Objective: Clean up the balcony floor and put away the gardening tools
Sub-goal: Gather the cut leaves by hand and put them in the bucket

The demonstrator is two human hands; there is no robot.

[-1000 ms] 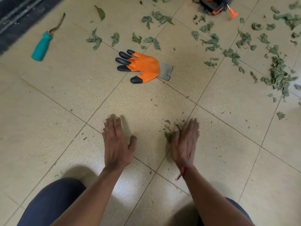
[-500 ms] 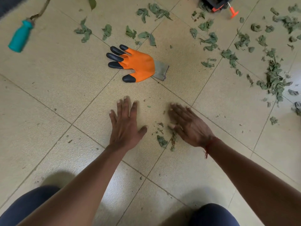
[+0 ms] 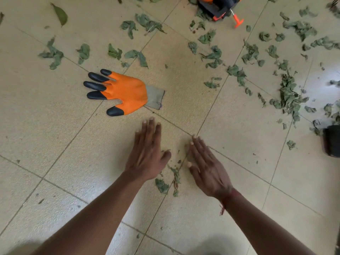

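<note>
- Beige tiled balcony floor (image 3: 55, 144) lay under everything, its grout lines running on a slant.
- The left hand (image 3: 147, 155) rested palm down on the tile, fingers straight and close together, holding nothing.
- The right hand (image 3: 207, 166), at its 3 o'clock, was just as flat and empty. It angled inward, with a red thread (image 3: 227, 199) at the wrist.
- A few leaf scraps (image 3: 161, 185) sat between them. To my eye the palms were set like two walls to rake those bits together.
- An orange glove (image 3: 125, 92) lay flat at 11 o'clock, near the left fingertips but apart. Its black tips pointed to 9 o'clock, and nobody had put it away yet.
- Withered leaves (image 3: 213, 56) were strewn from 10 round to 3 o'clock, thickest in a heap (image 3: 288, 94) at 2 o'clock, so most of the sweeping looked undone.
- An orange-and-black tool (image 3: 219, 8) sat at 12 o'clock among leaves, cut off by the top edge and well apart from both hands.
- A dark container (image 3: 332, 140) stood at 3 o'clock, cropped by the edge. I could not tell what it held.
</note>
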